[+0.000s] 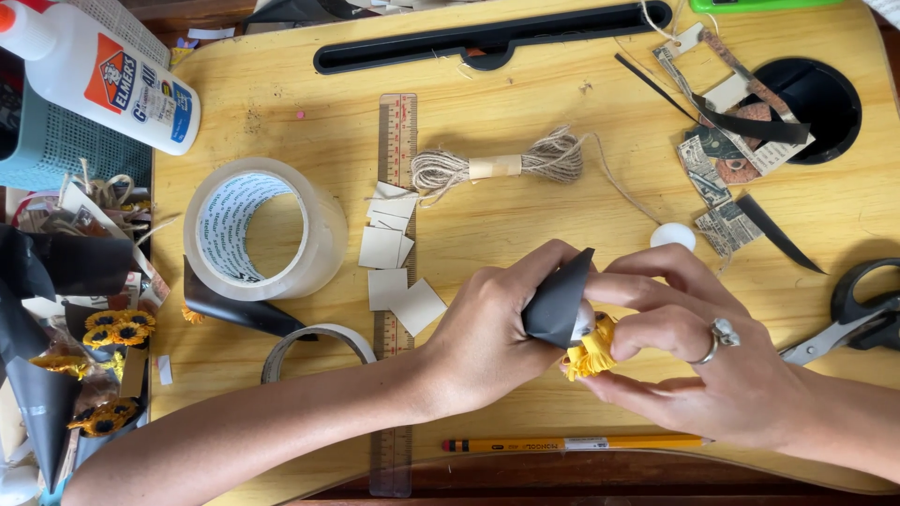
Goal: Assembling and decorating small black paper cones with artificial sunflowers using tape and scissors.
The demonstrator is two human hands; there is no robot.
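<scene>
Over a yellow wooden table (281, 94), the left hand (487, 328) is closed around a black paper cone (558, 302), while the right hand (712, 365), a ring on one finger, pinches a tuft of yellow fringe (591, 354) at the cone's open end, near the table's front edge. Around them lie a roll of clear tape (267, 230), a wooden ruler (396, 141), a bundle of twine (497, 167), a yellow pencil (572, 443), black-handled scissors (858, 319) and a glue bottle (98, 75).

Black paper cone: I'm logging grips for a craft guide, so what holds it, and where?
Left hand pinches the black paper cone around its body; right hand grips the yellow fringe.
</scene>
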